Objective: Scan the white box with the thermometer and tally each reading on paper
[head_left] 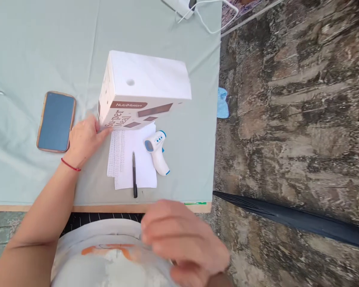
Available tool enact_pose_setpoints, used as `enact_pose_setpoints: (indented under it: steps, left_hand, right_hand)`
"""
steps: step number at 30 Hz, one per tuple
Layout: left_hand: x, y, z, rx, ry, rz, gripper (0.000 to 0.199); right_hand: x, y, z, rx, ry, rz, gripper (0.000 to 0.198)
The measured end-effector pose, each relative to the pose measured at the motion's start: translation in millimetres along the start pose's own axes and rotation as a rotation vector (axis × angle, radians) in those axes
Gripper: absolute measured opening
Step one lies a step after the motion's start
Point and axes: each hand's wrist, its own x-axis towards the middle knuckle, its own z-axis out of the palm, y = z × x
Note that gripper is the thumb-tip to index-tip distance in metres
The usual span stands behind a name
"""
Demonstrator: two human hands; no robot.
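A white cardboard box (151,75) printed "NutriMotion Super Meal" stands on the cloth-covered table, with a small round hole in its top. At its lower left corner is my left hand (83,137), with the thumb along the front bottom edge and the fingers at the left side, partly hidden. Low in the picture, my right hand (182,235) is in front of my body, blurred, its fingers loosely bent and nothing visible in them. Between box and table edge lie printed sheets (142,171), a black pen (134,175) on top, and a white-and-blue infrared thermometer (158,153).
Left of my left hand lies a smartphone (56,121) with a dark screen. A white power strip (184,7) with a white cable (208,28) is at the far right corner. Beyond the right table edge are a blue plastic bag (223,104) and a stone wall (293,119).
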Motion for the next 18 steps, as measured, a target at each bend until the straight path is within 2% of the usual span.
enact_pose_setpoints:
  steps: [1,2,3,6,9,11,15,18]
  left_hand:
    - [-2.5,5.1,-6.5,0.109,-0.071,-0.038,0.032]
    - [-4.5,9.5,-12.1,0.197,-0.118,-0.057,0.037]
    - [-6.0,13.1,-16.4,0.259,-0.177,-0.051,0.041]
    - [-8.6,19.7,-20.9,0.304,-0.405,0.092,0.04]
    - [-10.7,23.7,-16.3,0.264,-0.589,0.299,0.027]
    - [-12.2,26.2,-11.9,0.292,-0.611,0.379,0.032]
    - [-15.4,29.6,-6.2,0.42,-0.597,0.43,0.043]
    - [-18.8,32.0,-4.6,0.506,-0.591,0.439,0.052]
  right_hand:
    - [-0.4,23.6,2.9,-0.04,0.083,0.038,0.027]
    - [-2.3,44.7,7.3,-0.202,0.16,0.136,0.031]
    - [-5.5,62.7,12.6,-0.354,0.176,0.21,0.035]
    - [-17.3,97.0,28.5,-0.559,0.037,0.303,0.045]
    - [-22.8,111.0,36.2,-0.607,-0.005,0.229,0.038]
    - [-21.8,115.5,35.7,-0.64,-0.014,0.165,0.032]
    - [-19.7,119.4,27.2,-0.66,-0.074,0.136,0.022]
    - [-24.5,117.1,22.9,-0.542,0.007,0.126,0.012]
